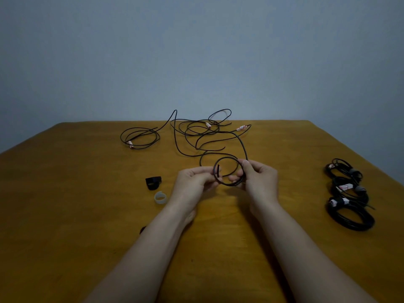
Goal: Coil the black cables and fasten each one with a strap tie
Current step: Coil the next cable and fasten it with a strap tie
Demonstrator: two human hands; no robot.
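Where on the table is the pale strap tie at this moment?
In the head view, the pale strap tie lies on the table just left of the left hand, directly nearer the person than the black strap tie.

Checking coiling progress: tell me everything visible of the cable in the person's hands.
The held cable is thin, black and looks rubber-coated. Its near end is wound into a small round coil of one or two turns. The left hand pinches the coil's left side, where the tip pokes up; the right hand grips its right side. From there the rest trails away over the wooden table in loose curves toward the far edge. No strap is on it.
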